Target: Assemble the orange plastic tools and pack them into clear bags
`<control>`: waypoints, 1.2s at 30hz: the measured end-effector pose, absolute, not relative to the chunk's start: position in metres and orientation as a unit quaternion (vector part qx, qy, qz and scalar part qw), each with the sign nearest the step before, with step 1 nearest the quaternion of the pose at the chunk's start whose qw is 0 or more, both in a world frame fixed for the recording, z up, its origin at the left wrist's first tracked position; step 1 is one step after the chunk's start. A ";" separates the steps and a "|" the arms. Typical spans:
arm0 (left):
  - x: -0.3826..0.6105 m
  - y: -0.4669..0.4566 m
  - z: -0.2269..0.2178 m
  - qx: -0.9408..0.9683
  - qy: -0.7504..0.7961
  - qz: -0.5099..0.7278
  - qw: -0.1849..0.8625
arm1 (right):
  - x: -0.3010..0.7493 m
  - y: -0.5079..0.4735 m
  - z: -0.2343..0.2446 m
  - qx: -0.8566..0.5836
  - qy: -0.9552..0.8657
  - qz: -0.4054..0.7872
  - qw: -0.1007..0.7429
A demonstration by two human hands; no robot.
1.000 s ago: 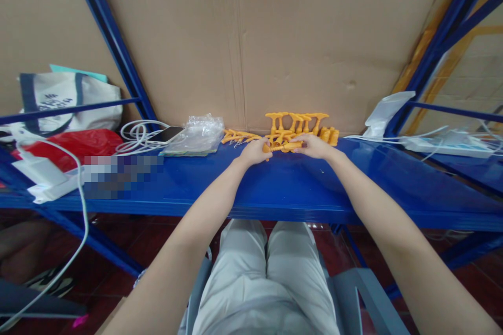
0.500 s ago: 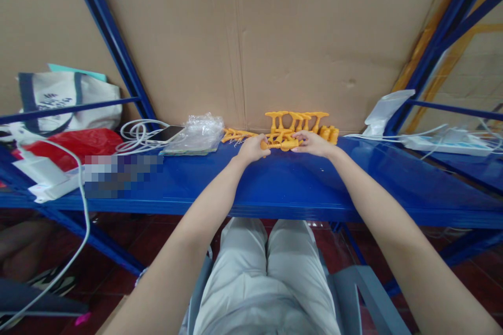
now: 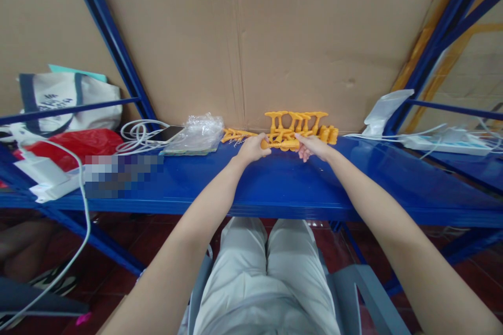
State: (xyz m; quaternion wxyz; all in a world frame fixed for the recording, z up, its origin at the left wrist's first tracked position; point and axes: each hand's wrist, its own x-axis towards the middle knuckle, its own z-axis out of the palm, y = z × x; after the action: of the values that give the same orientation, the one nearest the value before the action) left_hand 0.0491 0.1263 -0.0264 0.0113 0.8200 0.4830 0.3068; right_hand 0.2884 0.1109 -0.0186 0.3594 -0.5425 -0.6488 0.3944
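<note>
My left hand [image 3: 252, 149] is closed around a yellow plastic handle [image 3: 265, 144], its fingers pinching the end. Held in line with it is a yellow cylindrical sleeve [image 3: 290, 144], whose right end my right hand [image 3: 313, 147] pinches between thumb and finger. The other right fingers curl below. Behind both hands stand several yellow T-shaped handles [image 3: 297, 120] in a row. Yellow corkscrew-like pieces [image 3: 238, 134] with silvery spirals lie left of them. More short yellow cylinders [image 3: 329, 135] stand just beyond my right hand. Whether handle and sleeve are joined, I cannot tell.
Plastic bags [image 3: 198, 136], a phone [image 3: 168, 133] and a coiled white cable [image 3: 135, 136] lie left on the blue shelf [image 3: 271, 188]. A power strip [image 3: 448, 144] is at right. Cardboard [image 3: 306, 36] walls the back; blue posts stand either side.
My right hand has shifted its grip on the yellow sleeve, turning so that its lower fingers curl beneath. My left hand stays in almost the same place.
</note>
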 end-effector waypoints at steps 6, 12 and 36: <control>0.050 0.129 -0.029 0.817 0.475 0.327 0.013 | 0.291 0.114 -0.015 -0.558 -0.644 0.406 0.330; 0.050 0.129 -0.028 0.809 0.475 0.344 0.039 | 0.301 0.103 -0.002 -0.534 -0.619 0.513 0.260; 0.051 0.131 -0.029 0.810 0.470 0.349 0.022 | 0.303 0.104 -0.008 -0.478 -0.670 0.434 0.367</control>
State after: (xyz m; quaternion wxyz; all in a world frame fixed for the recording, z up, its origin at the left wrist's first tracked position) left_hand 0.0510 0.1311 -0.0292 0.0223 0.8103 0.4704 0.3489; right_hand 0.3029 0.1042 -0.0079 0.3671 -0.4777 -0.6701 0.4336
